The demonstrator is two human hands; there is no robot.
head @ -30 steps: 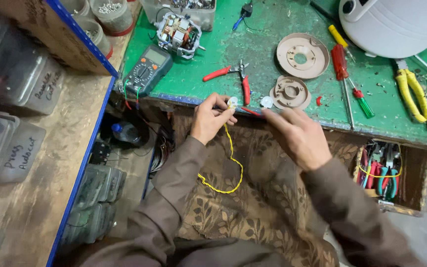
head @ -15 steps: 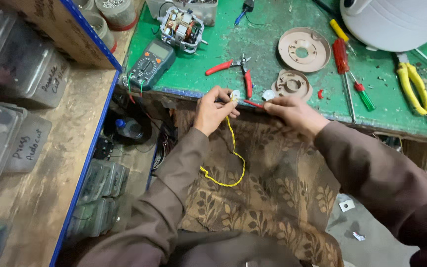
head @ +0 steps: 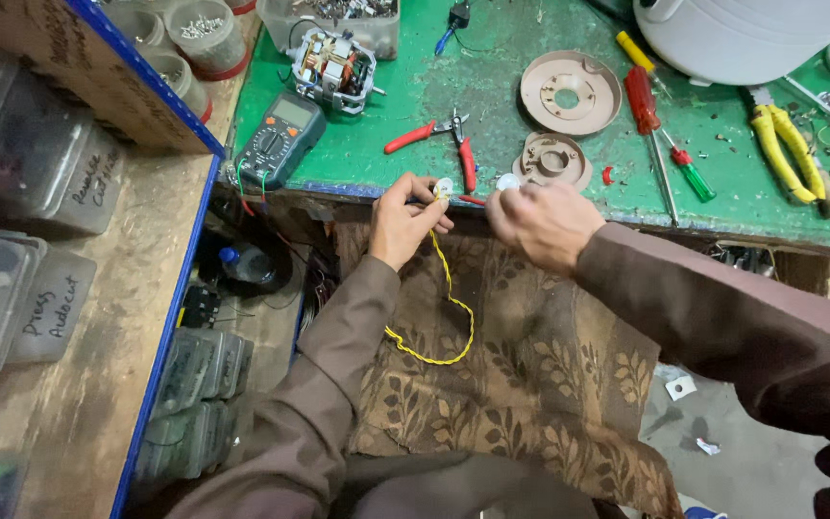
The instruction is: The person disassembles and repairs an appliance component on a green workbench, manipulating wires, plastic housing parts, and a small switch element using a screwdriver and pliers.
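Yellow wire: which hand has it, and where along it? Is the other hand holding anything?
The left hand pinches the yellow wire at its top end, by a small white part; the rest hangs looped. The right hand holds a small white round piece at its fingertips.

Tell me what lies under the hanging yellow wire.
Under the yellow wire, held by the left hand, lies a brown leaf-patterned cloth. What it covers is hidden.

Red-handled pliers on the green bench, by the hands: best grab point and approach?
Take the red-handled pliers by the two red handles, probably from above and the near edge. They lie flat and splayed: one handle points left, the other toward the left hand. The metal jaws point away, toward the bench's back.
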